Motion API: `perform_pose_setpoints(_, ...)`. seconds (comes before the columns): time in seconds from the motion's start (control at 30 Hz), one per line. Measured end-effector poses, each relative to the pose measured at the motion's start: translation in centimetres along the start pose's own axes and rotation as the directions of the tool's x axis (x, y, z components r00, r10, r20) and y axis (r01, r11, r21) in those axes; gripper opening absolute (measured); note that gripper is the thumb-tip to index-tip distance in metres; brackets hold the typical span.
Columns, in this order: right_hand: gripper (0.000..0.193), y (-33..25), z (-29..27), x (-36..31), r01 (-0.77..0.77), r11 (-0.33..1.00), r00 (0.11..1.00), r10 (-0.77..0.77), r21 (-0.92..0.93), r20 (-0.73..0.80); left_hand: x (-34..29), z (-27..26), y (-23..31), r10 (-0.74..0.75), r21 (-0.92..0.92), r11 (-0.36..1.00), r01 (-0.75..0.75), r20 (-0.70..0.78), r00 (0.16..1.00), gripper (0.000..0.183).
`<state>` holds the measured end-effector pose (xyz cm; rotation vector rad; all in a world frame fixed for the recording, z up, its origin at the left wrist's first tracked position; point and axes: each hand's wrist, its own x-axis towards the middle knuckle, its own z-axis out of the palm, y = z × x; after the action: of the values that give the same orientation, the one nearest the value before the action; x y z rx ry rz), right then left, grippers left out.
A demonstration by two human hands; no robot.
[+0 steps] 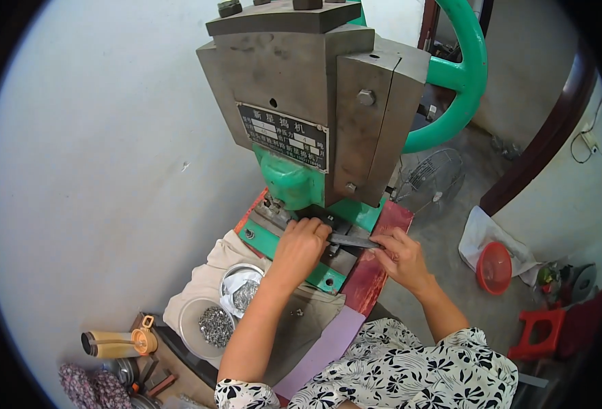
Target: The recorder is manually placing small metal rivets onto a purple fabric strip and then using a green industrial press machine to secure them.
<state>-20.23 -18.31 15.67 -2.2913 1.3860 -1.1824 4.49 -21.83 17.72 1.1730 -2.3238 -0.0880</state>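
Note:
A flat grey metal strip runs between my two hands at the base of a bench press with a green frame. My left hand is closed, its curled fingers at the strip's left end, just under the press ram; its fingertips are partly hidden. My right hand pinches the strip's right end between thumb and fingers. Beneath the strip lie a dark die block and the green base bar, bolted down on a red board.
Left of my left forearm, a white bowl and a metal bowl hold small shiny metal pieces on a beige cloth. A yellow bottle lies farther left. Right are a green wheel, a fan, a red basin and a red stool.

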Motion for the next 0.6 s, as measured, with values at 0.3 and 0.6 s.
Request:
perform_pose_setpoints(0.3, 0.021, -0.8, -0.9, -1.2, -0.052, 0.998, 0.997, 0.054, -0.04, 0.049, -0.2, 0.2, 1.4, 0.154, 0.256, 0.952, -0.167, 0.071, 0.986, 0.014)
perform_pose_setpoints(0.6, 0.024, -1.5, 2.7, 0.1, 0.042, 0.999, 0.999, -0.042, 0.027, 0.014, -3.9, 2.6, 4.3, 0.103, 0.228, 0.968, -0.101, 0.0, 0.995, 0.048)
